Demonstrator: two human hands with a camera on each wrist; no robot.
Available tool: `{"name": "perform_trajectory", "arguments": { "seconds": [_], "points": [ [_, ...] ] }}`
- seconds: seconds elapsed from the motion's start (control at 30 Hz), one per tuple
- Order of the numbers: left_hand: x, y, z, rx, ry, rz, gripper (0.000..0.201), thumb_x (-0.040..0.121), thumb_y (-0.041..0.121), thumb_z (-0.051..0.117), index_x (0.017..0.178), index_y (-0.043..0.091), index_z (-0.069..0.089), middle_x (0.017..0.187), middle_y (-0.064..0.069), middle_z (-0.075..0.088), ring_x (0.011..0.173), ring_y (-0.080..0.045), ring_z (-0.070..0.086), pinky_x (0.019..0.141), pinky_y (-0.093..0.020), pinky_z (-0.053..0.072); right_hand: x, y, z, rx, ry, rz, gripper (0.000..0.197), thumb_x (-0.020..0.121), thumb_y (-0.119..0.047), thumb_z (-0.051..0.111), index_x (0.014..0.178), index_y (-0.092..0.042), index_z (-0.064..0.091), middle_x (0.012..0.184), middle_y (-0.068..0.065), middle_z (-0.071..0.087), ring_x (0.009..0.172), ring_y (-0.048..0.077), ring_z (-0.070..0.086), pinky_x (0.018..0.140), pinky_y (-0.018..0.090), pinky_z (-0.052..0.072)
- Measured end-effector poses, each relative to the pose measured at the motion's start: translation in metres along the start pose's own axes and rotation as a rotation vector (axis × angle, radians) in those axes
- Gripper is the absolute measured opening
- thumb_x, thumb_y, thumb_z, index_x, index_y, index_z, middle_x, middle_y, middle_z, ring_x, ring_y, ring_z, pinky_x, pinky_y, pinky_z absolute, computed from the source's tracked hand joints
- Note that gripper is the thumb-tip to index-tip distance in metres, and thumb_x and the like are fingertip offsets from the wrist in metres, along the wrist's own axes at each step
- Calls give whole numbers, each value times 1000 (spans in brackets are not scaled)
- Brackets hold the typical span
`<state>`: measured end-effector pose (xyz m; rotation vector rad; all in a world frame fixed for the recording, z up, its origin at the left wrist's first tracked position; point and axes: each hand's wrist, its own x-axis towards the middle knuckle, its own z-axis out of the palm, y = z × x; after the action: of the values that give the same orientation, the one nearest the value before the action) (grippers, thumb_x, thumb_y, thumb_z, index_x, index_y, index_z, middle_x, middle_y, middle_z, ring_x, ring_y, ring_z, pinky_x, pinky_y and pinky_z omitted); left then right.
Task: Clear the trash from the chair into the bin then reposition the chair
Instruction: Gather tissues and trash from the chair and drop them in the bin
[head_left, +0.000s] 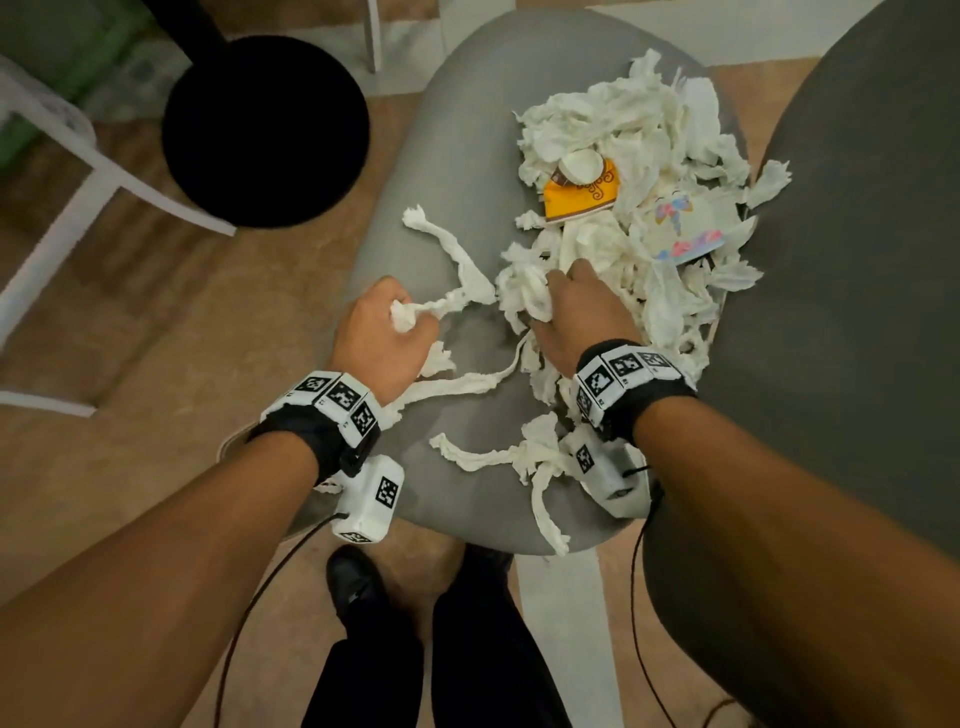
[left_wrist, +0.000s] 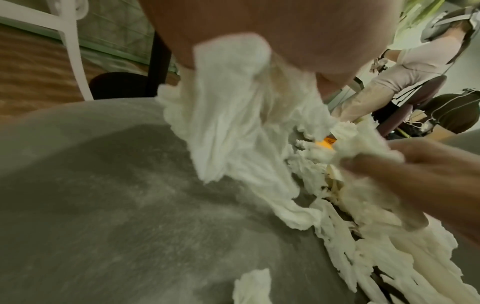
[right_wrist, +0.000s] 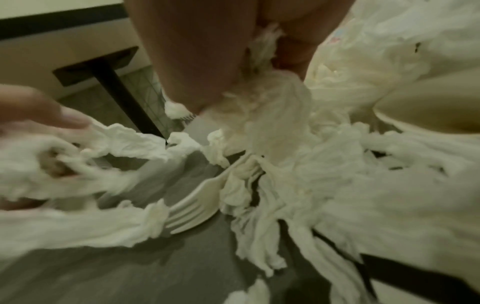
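Note:
A grey chair seat (head_left: 426, 166) carries a heap of torn white tissue (head_left: 623, 124), a crushed yellow paper cup (head_left: 579, 189) and a printed paper plate (head_left: 685, 228). My left hand (head_left: 387, 327) grips a twisted strip of tissue (left_wrist: 233, 115) at the seat's left edge. My right hand (head_left: 571, 306) grips a wad of tissue (right_wrist: 265, 115) at the near side of the heap. A white plastic fork (right_wrist: 197, 203) lies under the tissue in the right wrist view. More strips (head_left: 498, 457) trail toward the seat's front.
A black round stool or table base (head_left: 265, 130) stands on the wooden floor at the left, beside a white frame (head_left: 67, 208). The chair's dark grey backrest (head_left: 857, 312) rises at the right. My shoes and legs (head_left: 415, 649) are below the seat. No bin is in view.

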<state>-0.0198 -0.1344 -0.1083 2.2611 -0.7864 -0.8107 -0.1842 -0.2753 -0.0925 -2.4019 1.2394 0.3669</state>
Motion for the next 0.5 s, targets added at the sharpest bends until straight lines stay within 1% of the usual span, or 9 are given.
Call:
{"name": "perform_trajectory", "arguments": {
  "seconds": [0.07,0.1,0.17,0.23,0.3,0.33,0.4,0.47,0.5],
  "points": [
    [-4,-3,-1,30,17,19,26,85,39,67,83,18,50,94,-1,55,81,-22,53,75,-32,43,-7,-8,-4,102,82,-30,36,88,-37,58,103,-4,61,115,11,49,93,35,57,79,41,52],
    [-5,-4,-1,30,16,34,22,87,35,66,86,18,50,98,-2,55,85,-23,55,78,-32,44,-10,-12,-7,164,107,-46,35,87,-36,59,99,-3,62,115,10,50,90,34,57,79,38,51],
    [-11,-5,-1,-3,-13,47,13,89,16,58,99,21,51,107,1,59,96,-21,58,86,-30,44,-17,-19,-13,252,122,-49,33,87,-30,60,107,-3,56,116,11,54,93,34,58,79,34,47],
    [-17,-3,-3,-43,-47,68,34,87,2,49,110,26,54,109,7,63,97,-14,61,89,-26,46,-23,-24,-17,308,123,-28,37,89,-20,58,119,-5,42,102,16,60,89,38,58,75,37,48],
    [-24,1,-6,-61,-67,55,30,86,1,46,95,24,63,85,7,67,68,-15,60,66,-24,47,-29,-30,-18,325,129,-49,43,90,-10,53,129,-10,36,90,15,59,81,36,57,71,38,48],
    [-27,4,-8,-61,-61,40,26,86,5,47,83,22,65,69,5,63,54,-20,54,56,-24,43,-33,-32,-18,319,121,-72,45,89,-7,51,132,-14,39,92,14,60,83,35,57,73,38,49],
    [-33,7,-12,-90,-28,47,16,84,16,50,73,16,61,59,-2,58,51,-26,50,51,-27,39,-38,-36,-16,300,103,-119,39,89,-8,48,127,-17,52,103,13,63,96,34,59,83,38,50],
    [-39,9,-16,-112,-19,67,11,79,26,58,77,15,56,64,0,57,56,-21,50,53,-30,41,-45,-39,-14,305,98,-97,31,90,-21,48,119,-15,60,106,12,59,99,32,56,85,36,46],
    [-42,10,-18,-94,-19,79,17,76,29,64,80,15,53,69,2,56,60,-19,50,55,-31,42,-47,-42,-14,318,112,-65,30,89,-29,49,112,-15,62,102,10,57,95,30,54,83,34,44]
  ]
}}
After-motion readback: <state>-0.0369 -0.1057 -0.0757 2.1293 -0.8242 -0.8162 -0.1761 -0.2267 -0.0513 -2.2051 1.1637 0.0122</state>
